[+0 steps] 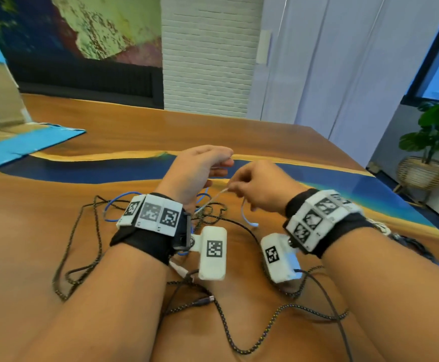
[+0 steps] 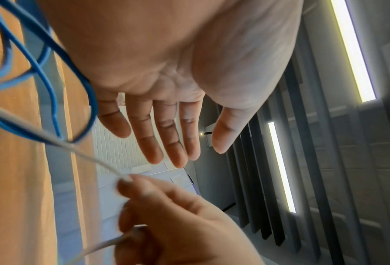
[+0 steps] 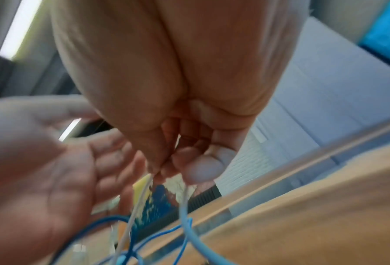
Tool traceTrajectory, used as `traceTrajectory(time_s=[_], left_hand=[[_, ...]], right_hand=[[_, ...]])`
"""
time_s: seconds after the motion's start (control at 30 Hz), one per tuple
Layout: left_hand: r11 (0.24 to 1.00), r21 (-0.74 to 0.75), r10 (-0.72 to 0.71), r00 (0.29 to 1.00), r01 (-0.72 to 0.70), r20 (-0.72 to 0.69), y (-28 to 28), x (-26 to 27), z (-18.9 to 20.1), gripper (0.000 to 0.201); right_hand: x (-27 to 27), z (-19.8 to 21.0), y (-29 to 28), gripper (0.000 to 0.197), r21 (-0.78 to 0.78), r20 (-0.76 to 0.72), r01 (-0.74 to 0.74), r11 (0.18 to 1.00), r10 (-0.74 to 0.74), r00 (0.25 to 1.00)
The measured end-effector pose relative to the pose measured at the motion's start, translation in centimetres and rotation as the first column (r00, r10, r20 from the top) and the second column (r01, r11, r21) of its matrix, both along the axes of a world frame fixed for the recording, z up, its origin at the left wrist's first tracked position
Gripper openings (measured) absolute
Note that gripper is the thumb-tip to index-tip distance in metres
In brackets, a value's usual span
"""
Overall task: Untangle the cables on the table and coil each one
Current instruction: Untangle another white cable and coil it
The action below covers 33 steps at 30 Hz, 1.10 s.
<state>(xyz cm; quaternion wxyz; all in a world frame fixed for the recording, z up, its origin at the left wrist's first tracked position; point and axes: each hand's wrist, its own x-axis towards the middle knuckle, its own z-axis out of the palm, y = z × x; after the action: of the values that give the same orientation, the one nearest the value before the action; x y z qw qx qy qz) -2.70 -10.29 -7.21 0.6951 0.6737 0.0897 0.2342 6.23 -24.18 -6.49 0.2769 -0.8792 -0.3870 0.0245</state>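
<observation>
Several cables lie tangled on the wooden table point(image 1: 239, 131): a black braided cable point(image 1: 252, 333), a thin black cable point(image 1: 328, 296), a blue cable point(image 1: 114, 205) and a white cable point(image 1: 213, 198). My right hand point(image 1: 232, 188) is raised above the tangle and pinches the white cable point(image 3: 141, 193) taut, with a light blue strand point(image 3: 184, 206) hanging from the same pinch. My left hand point(image 1: 223, 160) hovers just left of it, fingers point(image 2: 166, 139) straight and empty. Blue cable loops point(image 2: 53, 89) hang by its little-finger side. The white cable point(image 2: 87, 154) runs under that hand to the right hand's fingertips point(image 2: 130, 181).
A cardboard box on a blue sheet point(image 1: 17, 145) sits at the table's far left. The table's right edge runs diagonally past my right arm, with a potted plant point(image 1: 432, 142) on the floor beyond. A USB plug point(image 1: 205, 300) of the braided cable lies between my forearms.
</observation>
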Motion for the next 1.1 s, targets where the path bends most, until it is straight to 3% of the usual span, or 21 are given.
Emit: traceTrajectory(time_s=[0.07, 0.1, 0.17, 0.23, 0.3, 0.47, 0.57, 0.63, 0.7, 0.77, 0.8, 0.9, 0.97, 1.03, 1.1], left_hand=[[0.997, 0.061, -0.043, 0.999, 0.043, -0.011, 0.0, 0.0, 0.0, 0.014], [0.993, 0.095, -0.067, 0.997, 0.069, -0.026, -0.2, 0.0, 0.0, 0.015], [0.978, 0.153, -0.13, 0.989, 0.14, -0.076, -0.5, -0.1, 0.1, 0.018], [0.955, 0.188, -0.207, 0.968, 0.231, -0.138, -1.0, -0.3, 0.0, 0.017], [0.935, 0.212, -0.253, 0.953, 0.285, -0.167, -1.5, -0.4, -0.1, 0.016], [0.928, 0.287, -0.191, 0.965, 0.238, -0.18, -1.4, -0.4, -0.1, 0.009], [0.943, 0.27, -0.154, 0.973, 0.197, -0.173, -1.3, -0.3, -0.4, 0.01], [0.979, 0.169, -0.101, 0.991, 0.115, -0.09, -1.7, 0.0, -0.6, 0.01], [0.999, 0.024, -0.037, 0.999, 0.037, 0.005, -2.3, 0.4, -0.7, 0.009], [0.996, -0.087, -0.029, 0.998, 0.034, 0.058, -2.9, 0.7, -0.7, 0.014], [0.99, -0.127, -0.052, 0.996, 0.062, 0.075, -3.1, 0.8, -0.7, 0.015], [0.977, -0.14, -0.151, 0.984, 0.162, 0.091, -3.9, 0.5, -0.7, 0.015], [0.974, -0.1, -0.198, 0.977, 0.205, 0.08, -4.5, 0.4, -0.8, 0.015], [0.971, -0.077, -0.222, 0.973, 0.227, 0.059, -5.0, 0.3, -0.9, 0.015], [0.969, -0.063, -0.24, 0.971, 0.24, 0.019, -5.0, 0.3, -1.1, 0.015]], right_hand=[[0.2, 0.9, -1.4, 0.017, 0.283, -0.097, 0.057, 0.957, -0.03, 0.995], [0.2, 1.4, -2.2, 0.017, 0.439, -0.134, 0.083, 0.895, -0.026, 0.991], [0.2, 2.4, -4.0, 0.017, 0.706, -0.216, 0.149, 0.693, 0.01, 0.976], [0.4, 2.9, -5.9, 0.019, 0.843, -0.284, 0.214, 0.494, 0.069, 0.956], [0.6, 2.6, -7.6, 0.02, 0.867, -0.284, 0.237, 0.438, 0.044, 0.958], [1.6, -0.2, -10.7, 0.017, 0.813, -0.229, 0.329, 0.48, -0.257, 0.939], [1.8, -1.7, -11.8, 0.011, 0.745, -0.27, 0.415, 0.522, -0.332, 0.904], [1.3, -2.3, -11.8, 0.029, 0.692, -0.255, 0.413, 0.591, -0.335, 0.907], [0.7, -2.4, -11.2, 0.047, 0.735, -0.298, 0.402, 0.546, -0.271, 0.915], [-0.1, -2.1, -10.4, 0.039, 0.794, -0.442, 0.45, 0.408, -0.122, 0.889], [-0.6, -2.1, -9.8, 0.035, 0.78, -0.506, 0.487, 0.394, -0.061, 0.86], [-2.3, -2.6, -8.0, 0.034, 0.6, -0.617, 0.463, 0.652, 0.008, 0.787], [-3.4, -3.2, -7.1, 0.034, 0.533, -0.672, 0.365, 0.763, 0.12, 0.731], [-4.0, -3.8, -6.5, 0.027, 0.559, -0.679, 0.287, 0.778, 0.23, 0.697], [-3.8, -4.0, -6.5, 0.02, 0.597, -0.658, 0.288, 0.749, 0.251, 0.71]])
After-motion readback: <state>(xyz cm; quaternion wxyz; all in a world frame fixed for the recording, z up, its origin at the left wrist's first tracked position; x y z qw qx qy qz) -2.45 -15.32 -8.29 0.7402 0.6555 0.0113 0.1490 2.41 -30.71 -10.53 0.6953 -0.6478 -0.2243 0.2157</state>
